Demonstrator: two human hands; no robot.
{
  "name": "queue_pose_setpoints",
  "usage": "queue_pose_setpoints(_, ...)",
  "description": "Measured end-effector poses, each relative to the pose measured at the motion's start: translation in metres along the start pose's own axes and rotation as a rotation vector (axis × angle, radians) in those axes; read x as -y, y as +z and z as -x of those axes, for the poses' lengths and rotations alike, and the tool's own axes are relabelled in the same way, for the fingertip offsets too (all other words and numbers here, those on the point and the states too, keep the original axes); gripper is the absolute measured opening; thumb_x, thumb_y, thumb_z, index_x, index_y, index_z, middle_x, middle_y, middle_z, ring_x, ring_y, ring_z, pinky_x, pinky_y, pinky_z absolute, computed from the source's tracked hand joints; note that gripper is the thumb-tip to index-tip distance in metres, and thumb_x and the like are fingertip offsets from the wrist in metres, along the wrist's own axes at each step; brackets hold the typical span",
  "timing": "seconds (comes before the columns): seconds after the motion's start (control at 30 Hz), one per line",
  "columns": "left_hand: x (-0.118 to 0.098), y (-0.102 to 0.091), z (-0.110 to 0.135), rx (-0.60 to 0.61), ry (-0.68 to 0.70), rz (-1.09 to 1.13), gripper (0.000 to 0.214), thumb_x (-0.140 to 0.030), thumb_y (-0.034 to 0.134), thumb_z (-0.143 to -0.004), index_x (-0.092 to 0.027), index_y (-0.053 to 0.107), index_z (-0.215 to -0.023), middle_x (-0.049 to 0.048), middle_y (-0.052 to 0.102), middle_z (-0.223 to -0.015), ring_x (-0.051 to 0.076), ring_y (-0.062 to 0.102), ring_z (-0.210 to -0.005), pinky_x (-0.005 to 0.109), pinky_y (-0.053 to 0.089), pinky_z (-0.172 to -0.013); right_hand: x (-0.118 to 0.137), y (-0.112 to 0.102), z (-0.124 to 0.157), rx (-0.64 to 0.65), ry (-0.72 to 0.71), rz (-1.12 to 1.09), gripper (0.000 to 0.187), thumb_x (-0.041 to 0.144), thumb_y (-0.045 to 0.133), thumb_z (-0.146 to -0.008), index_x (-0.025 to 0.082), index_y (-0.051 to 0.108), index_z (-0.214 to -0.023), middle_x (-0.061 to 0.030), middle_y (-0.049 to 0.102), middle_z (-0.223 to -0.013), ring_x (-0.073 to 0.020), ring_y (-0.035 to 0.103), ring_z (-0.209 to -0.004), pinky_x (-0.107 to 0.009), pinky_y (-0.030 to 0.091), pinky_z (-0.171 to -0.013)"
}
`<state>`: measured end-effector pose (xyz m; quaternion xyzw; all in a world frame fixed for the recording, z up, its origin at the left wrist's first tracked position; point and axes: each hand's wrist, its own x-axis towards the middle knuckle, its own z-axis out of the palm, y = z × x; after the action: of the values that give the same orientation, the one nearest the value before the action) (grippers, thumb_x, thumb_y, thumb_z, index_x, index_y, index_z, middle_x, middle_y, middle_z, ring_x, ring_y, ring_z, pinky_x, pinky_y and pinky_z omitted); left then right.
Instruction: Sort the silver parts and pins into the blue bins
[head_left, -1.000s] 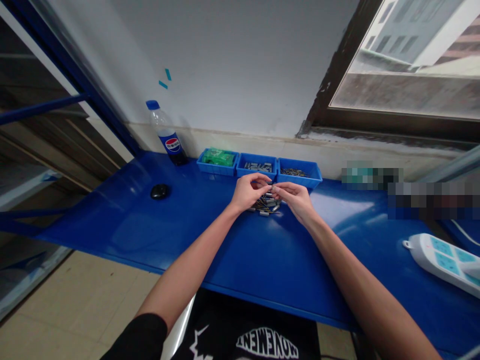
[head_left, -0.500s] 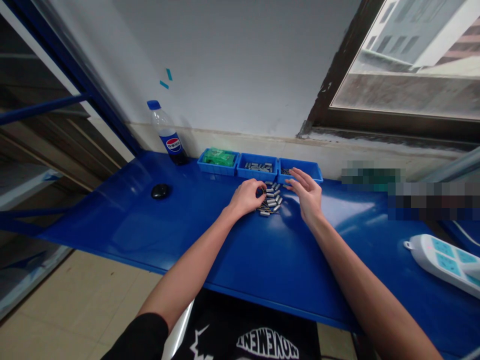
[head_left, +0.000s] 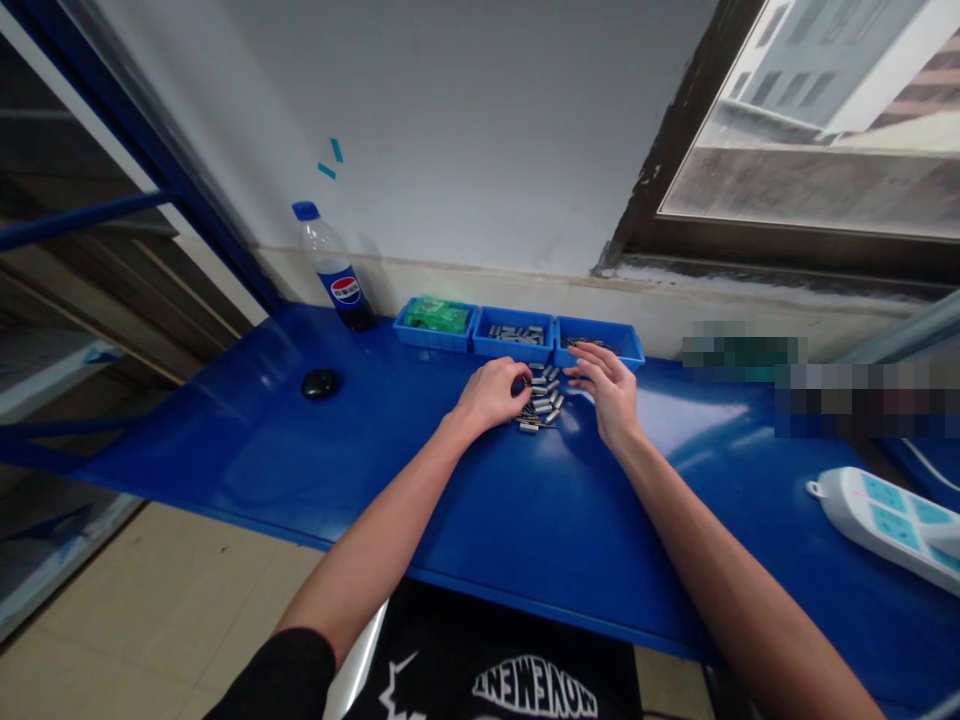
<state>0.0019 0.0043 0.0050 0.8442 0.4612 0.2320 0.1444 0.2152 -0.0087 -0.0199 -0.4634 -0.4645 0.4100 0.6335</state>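
A loose pile of small silver metal cylinders [head_left: 541, 406], mixed with thin dark and brassy rods, lies on the blue table [head_left: 375, 450]. My left hand [head_left: 493, 393] rests at the pile's left side, thumb and fingers curled together; whatever they pinch is too small to make out. To the right of the pile, my right hand [head_left: 613, 392] hovers in front of the right blue bin [head_left: 626, 350], fingers stretched and apart, with nothing visible in them. Thin rods show inside that bin, partly covered by the fingers. The middle blue bin [head_left: 512, 350] contains more silver cylinders.
The left blue bin [head_left: 431, 337] holds green packets [head_left: 440, 315]. A cola bottle [head_left: 341, 275] stands by the wall at the back left, with a black computer mouse [head_left: 320, 383] before it. A white power strip [head_left: 889, 520] lies on the right.
My right hand has shifted slightly left and down from the right bin, and more thin rods show in that bin. My left hand stays beside the pile.
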Motion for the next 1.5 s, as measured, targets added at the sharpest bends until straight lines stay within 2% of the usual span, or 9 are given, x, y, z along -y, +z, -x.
queue_pose_setpoints(0.1, -0.004, -0.007, 0.004, 0.044, 0.061, -0.025, 0.028, -0.031, 0.069, -0.085, -0.023, 0.077, -0.11, 0.007, 0.073, -0.11, 0.024, 0.071, -0.094, 0.032, 0.057, -0.079, 0.0, 0.0, 0.0, 0.006, 0.009, -0.01, 0.036, 0.037, 0.075, -0.083, 0.024, 0.074, -0.116, -0.008, 0.078, -0.121, -0.0187, 0.075, -0.083, -0.03, 0.058, -0.069)
queue_pose_setpoints(0.3, 0.002, -0.004, 0.003, 0.089, 0.074, -0.033, 0.031, -0.02, 0.064, -0.082, -0.021, 0.078, -0.11, 0.0086, 0.074, -0.106, 0.022, 0.071, -0.088, 0.03, 0.056, -0.079, 0.001, 0.0, 0.002, 0.006, 0.019, -0.018, 0.035, 0.038, 0.076, -0.082, 0.024, 0.074, -0.114, -0.0071, 0.079, -0.118, -0.0183, 0.074, -0.081, -0.03, 0.058, -0.068)
queue_pose_setpoints(0.53, 0.012, 0.006, -0.003, 0.063, 0.104, 0.062, 0.034, -0.009, 0.06, -0.079, -0.017, 0.079, -0.106, 0.0072, 0.076, -0.09, 0.02, 0.07, -0.078, 0.028, 0.055, -0.074, 0.0, 0.0, 0.002, 0.015, 0.029, -0.008, 0.035, 0.039, 0.075, -0.083, 0.024, 0.073, -0.114, -0.0074, 0.079, -0.117, -0.0188, 0.074, -0.083, -0.031, 0.058, -0.07)
queue_pose_setpoints(0.8, 0.011, 0.007, -0.005, -0.025, -0.003, 0.16, 0.038, -0.005, 0.063, -0.073, -0.015, 0.079, -0.107, 0.0066, 0.077, -0.086, 0.019, 0.07, -0.074, 0.027, 0.057, -0.073, 0.001, 0.0, 0.002, 0.009, 0.038, 0.001, 0.036, 0.042, 0.075, -0.082, 0.024, 0.073, -0.113, -0.0074, 0.079, -0.113, -0.0199, 0.074, -0.082, -0.032, 0.058, -0.07)
queue_pose_setpoints(1.07, 0.0, 0.0, -0.006, -0.175, -0.043, 0.526, 0.025, -0.011, 0.062, -0.087, -0.017, 0.078, -0.105, 0.0057, 0.08, -0.094, 0.018, 0.076, -0.087, 0.028, 0.061, -0.083, 0.001, 0.001, 0.003, 0.033, 0.036, 0.003, 0.034, 0.041, 0.075, -0.082, 0.024, 0.074, -0.111, -0.0054, 0.08, -0.1, -0.0193, 0.073, -0.079, -0.031, 0.057, -0.069)
queue_pose_setpoints(1.27, 0.002, 0.004, -0.01, -0.209, -0.076, 0.789, 0.042, -0.012, 0.07, -0.081, -0.015, 0.074, -0.123, 0.0071, 0.079, -0.094, 0.017, 0.076, -0.085, 0.032, 0.062, -0.089, 0.0, 0.003, 0.004, 0.13, 0.009, 0.08, 0.036, 0.047, 0.076, -0.084, 0.024, 0.074, -0.113, -0.0041, 0.08, -0.093, -0.0199, 0.072, -0.078, -0.033, 0.056, -0.072)
queue_pose_setpoints(1.4, 0.001, 0.007, -0.01, -0.214, -0.099, 0.894, 0.043, -0.013, 0.072, -0.079, -0.015, 0.074, -0.121, 0.006, 0.078, -0.091, 0.015, 0.075, -0.08, 0.031, 0.062, -0.087, 0.004, 0.008, 0.008, 0.211, -0.009, 0.14, 0.039, 0.056, 0.076, -0.085, 0.025, 0.074, -0.109, -0.0041, 0.08, -0.091, -0.0212, 0.073, -0.081, -0.034, 0.056, -0.074)
queue_pose_setpoints(1.5, 0.0, 0.009, -0.01, -0.229, -0.134, 0.969, 0.042, -0.015, 0.074, -0.077, -0.014, 0.075, -0.12, 0.0056, 0.078, -0.089, 0.015, 0.074, -0.079, 0.031, 0.062, -0.085, 0.007, 0.011, 0.011, 0.259, 0.004, 0.132, 0.04, 0.058, 0.081, -0.08, 0.025, 0.072, -0.101, -0.0034, 0.079, -0.086, -0.0219, 0.073, -0.079, -0.035, 0.057, -0.075)
